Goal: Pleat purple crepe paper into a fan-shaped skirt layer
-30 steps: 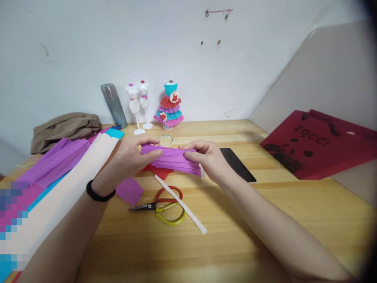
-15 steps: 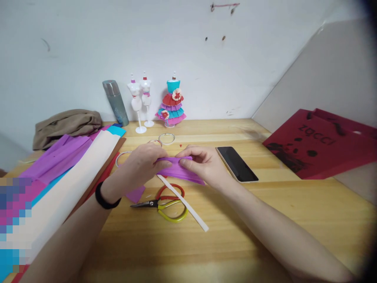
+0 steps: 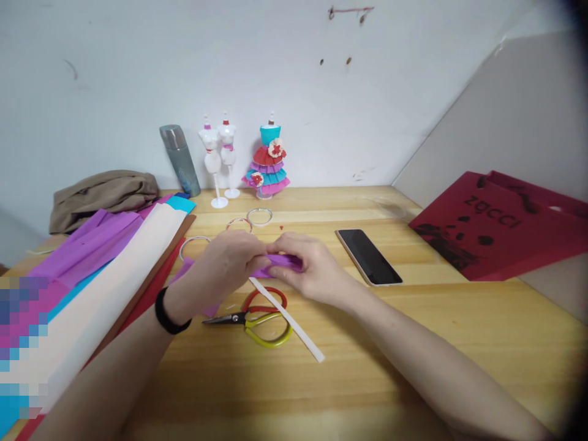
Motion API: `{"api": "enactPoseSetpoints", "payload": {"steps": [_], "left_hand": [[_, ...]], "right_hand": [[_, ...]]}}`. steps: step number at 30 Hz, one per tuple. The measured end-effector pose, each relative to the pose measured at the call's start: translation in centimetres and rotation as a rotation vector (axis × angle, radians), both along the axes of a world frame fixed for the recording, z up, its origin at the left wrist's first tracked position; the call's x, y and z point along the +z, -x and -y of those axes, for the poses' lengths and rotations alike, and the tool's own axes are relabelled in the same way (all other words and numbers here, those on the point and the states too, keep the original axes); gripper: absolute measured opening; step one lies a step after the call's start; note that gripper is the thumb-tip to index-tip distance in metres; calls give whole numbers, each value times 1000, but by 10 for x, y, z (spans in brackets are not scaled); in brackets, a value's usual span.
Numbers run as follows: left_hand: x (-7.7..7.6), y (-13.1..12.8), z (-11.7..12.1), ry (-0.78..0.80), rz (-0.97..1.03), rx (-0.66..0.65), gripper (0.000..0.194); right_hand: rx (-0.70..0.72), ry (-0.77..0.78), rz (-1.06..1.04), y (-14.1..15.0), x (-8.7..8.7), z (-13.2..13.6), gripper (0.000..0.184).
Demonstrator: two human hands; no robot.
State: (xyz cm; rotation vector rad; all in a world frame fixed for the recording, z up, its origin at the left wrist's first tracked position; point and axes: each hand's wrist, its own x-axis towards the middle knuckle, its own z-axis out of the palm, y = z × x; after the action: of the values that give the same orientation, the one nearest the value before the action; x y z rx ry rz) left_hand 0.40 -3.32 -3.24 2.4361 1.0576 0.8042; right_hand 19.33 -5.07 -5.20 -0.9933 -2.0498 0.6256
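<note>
My left hand (image 3: 234, 260) and my right hand (image 3: 310, 266) meet over the middle of the table, both closed on a folded strip of purple crepe paper (image 3: 288, 263). Its left part is hidden behind my left fingers. Under my left wrist lies another purple piece (image 3: 212, 308) on the wood. Just below my hands rest scissors (image 3: 239, 318) with one red and one yellow handle, blades pointing left. A narrow white strip (image 3: 301, 332) lies slantwise across the handles.
Coloured paper sheets (image 3: 105, 269) cover the left side. At the back stand a flask (image 3: 180, 160), two white mannequins (image 3: 212, 160) and one in a ruffled paper dress (image 3: 270, 153). Rings (image 3: 260, 217) lie before them. A phone (image 3: 370, 257) and a red bag (image 3: 496, 226) are rightward.
My hands have drawn closer together, the left moving right. The purple strip is now mostly covered by my fingers, and its hanging right end no longer shows below my right hand.
</note>
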Motion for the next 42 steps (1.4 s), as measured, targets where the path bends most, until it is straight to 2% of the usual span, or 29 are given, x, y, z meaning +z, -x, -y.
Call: {"api": "enactPoseSetpoints", "payload": {"steps": [3, 8, 11, 15, 19, 23, 27, 30, 32, 38, 42], "left_hand": [[-1, -4, 2, -134, -210, -14, 26], [0, -4, 0, -225, -232, 6, 30], [3, -1, -3, -201, -228, 15, 28], [10, 4, -7, -86, -277, 35, 25], [14, 7, -10, -78, -307, 54, 27], [11, 7, -10, -64, -307, 68, 25], [5, 1, -4, -110, -289, 39, 24], [2, -6, 2, -99, -279, 17, 24], [0, -9, 4, -83, -279, 2, 24], [-3, -8, 4, -74, -281, -3, 24], [5, 1, 0, -16, -246, 15, 19]], "right_hand": [[-19, -14, 89, 0, 0, 1, 15], [-24, 30, 105, -5, 4, 0, 15], [-38, 81, 90, -10, 7, -2, 15], [-26, 153, 62, -20, 10, -10, 15], [-7, 214, 73, -35, 12, -19, 16], [-91, 95, -3, -39, 13, -18, 16], [19, -100, 99, -23, 13, -6, 30], [69, -166, 257, -12, 12, 0, 15], [79, -173, 295, -9, 12, 0, 10], [91, -68, 302, -14, 12, -2, 17], [85, -5, 290, -14, 15, 0, 17]]}}
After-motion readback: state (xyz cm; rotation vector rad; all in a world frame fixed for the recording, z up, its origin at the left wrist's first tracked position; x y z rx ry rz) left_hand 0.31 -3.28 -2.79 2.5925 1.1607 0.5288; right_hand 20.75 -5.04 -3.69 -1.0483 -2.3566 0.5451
